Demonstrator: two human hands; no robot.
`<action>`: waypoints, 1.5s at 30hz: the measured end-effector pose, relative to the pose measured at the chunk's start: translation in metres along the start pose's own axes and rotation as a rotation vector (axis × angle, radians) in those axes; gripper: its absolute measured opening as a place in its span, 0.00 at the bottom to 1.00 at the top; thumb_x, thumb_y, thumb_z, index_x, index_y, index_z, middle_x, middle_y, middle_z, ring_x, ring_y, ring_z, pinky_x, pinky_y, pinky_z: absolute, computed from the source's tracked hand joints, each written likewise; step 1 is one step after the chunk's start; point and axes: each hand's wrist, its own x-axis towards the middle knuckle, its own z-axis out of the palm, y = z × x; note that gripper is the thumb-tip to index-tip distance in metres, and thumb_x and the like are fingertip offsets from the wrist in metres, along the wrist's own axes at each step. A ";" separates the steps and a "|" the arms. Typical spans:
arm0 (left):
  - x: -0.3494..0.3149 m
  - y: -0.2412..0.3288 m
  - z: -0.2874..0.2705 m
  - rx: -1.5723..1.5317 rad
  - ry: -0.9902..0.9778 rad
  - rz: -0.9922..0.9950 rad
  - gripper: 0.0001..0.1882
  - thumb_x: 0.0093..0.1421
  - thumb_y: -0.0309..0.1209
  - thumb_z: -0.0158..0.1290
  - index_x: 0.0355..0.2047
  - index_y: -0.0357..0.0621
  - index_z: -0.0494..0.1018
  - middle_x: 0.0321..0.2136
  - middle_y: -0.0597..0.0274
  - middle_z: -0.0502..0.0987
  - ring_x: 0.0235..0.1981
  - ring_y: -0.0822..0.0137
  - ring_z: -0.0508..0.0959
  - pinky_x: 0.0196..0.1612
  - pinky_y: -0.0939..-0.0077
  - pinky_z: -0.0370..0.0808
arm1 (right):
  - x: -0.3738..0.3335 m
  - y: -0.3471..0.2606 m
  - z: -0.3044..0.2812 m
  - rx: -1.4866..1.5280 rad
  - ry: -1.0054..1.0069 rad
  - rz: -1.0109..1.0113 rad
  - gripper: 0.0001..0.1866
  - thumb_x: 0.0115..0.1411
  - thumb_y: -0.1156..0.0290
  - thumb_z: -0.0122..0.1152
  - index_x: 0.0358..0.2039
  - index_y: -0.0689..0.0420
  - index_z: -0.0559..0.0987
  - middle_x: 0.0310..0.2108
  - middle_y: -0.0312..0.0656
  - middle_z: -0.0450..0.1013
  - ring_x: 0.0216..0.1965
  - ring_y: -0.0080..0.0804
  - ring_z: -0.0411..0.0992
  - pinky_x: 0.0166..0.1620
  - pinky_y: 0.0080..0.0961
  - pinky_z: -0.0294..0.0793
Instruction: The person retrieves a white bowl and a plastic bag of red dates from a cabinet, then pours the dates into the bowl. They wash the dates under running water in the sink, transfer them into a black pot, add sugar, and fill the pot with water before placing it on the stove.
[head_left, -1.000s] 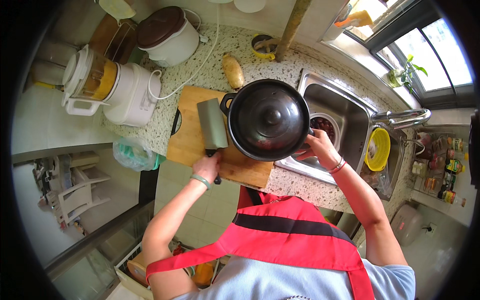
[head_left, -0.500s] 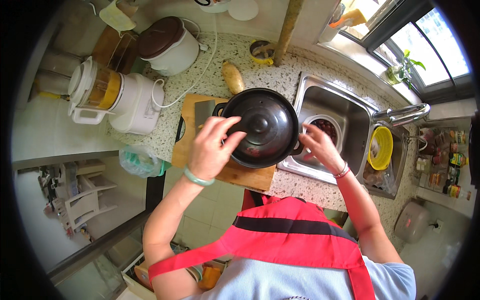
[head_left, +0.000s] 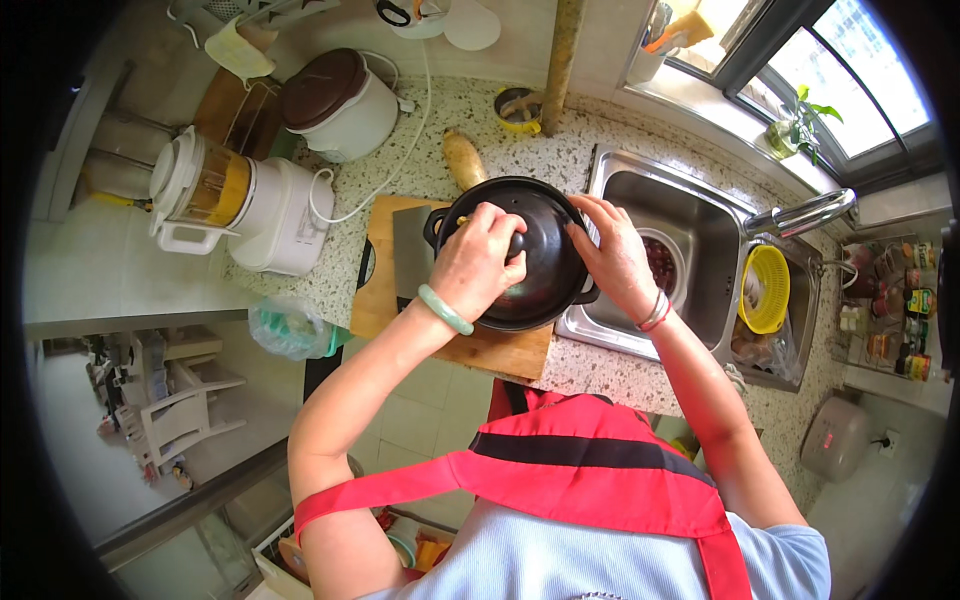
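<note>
A black lidded pot (head_left: 508, 310) stands on a wooden cutting board (head_left: 490, 352). My left hand (head_left: 478, 262), with a pale green bangle at its wrist, is closed on the knob of the black lid (head_left: 545, 270). My right hand (head_left: 618, 258) rests at the right rim of the lid, thumb and fingers apart and touching the edge. Left of the pot, a cleaver's broad blade (head_left: 412, 250) lies flat on the board, partly covered by the pot and my left hand. A brownish-yellow tuber (head_left: 463, 158) lies just behind the pot.
Right of the board, the steel sink (head_left: 705, 205) holds a bowl of dark red round items (head_left: 660, 262) and a yellow basket (head_left: 765, 290). At left stand a white blender (head_left: 275, 215) and a white cooker with brown lid (head_left: 340, 105). A small yellow-rimmed bowl (head_left: 519, 108) sits behind.
My left hand has moved right from above the pot's left side and closed on the lid knob. My right hand has come up and left onto the lid's rim.
</note>
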 end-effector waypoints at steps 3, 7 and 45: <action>0.007 -0.001 -0.020 -0.042 0.053 -0.009 0.13 0.48 0.25 0.59 0.36 0.43 0.74 0.34 0.55 0.73 0.37 0.56 0.77 0.41 0.68 0.76 | 0.011 -0.013 -0.002 0.030 0.096 -0.136 0.15 0.59 0.70 0.57 0.46 0.60 0.77 0.45 0.48 0.75 0.50 0.47 0.70 0.53 0.36 0.68; 0.008 -0.009 -0.058 0.022 0.144 -0.042 0.13 0.48 0.25 0.60 0.36 0.43 0.76 0.34 0.60 0.73 0.31 0.65 0.76 0.36 0.74 0.74 | 0.041 -0.049 0.004 0.364 0.015 -0.057 0.14 0.59 0.70 0.57 0.43 0.64 0.77 0.43 0.51 0.76 0.48 0.49 0.71 0.52 0.36 0.69; -0.067 -0.221 0.028 0.208 0.153 -0.494 0.16 0.48 0.30 0.62 0.37 0.46 0.72 0.38 0.51 0.71 0.40 0.46 0.74 0.43 0.58 0.74 | 0.079 -0.040 0.045 0.752 -0.222 0.218 0.15 0.67 0.66 0.51 0.43 0.65 0.79 0.35 0.42 0.80 0.37 0.25 0.77 0.43 0.21 0.75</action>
